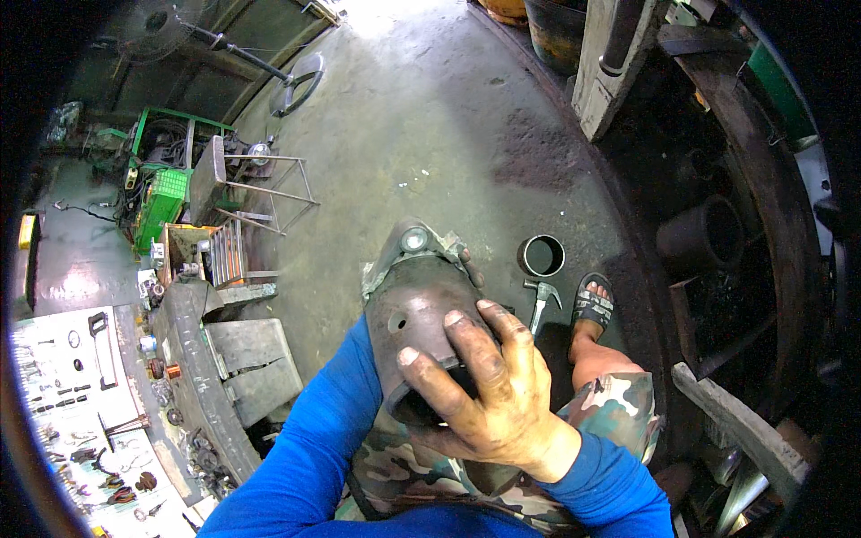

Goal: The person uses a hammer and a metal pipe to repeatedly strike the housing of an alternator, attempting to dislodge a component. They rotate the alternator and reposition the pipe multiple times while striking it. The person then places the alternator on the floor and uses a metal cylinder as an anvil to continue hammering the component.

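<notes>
A dark metal cylindrical housing (421, 300) is held up in front of me, over my lap. It has a round hole in its side, an open near end, and a lighter, grimy flange with a round bore at its far end. My right hand (493, 386) grips the near end, with greasy fingers spread over the wall and rim. My left hand (472, 267) is mostly hidden behind the housing. Its blue-sleeved arm runs beneath, and only fingertips show at the far right side, wrapped round it.
On the floor to the right lie a claw hammer (541, 305) and a short open metal sleeve (542, 256), near my sandalled foot (592, 303). A metal-framed stool (269, 184) and a green crate (161, 208) stand left. Hand tools hang on a white board (67, 368).
</notes>
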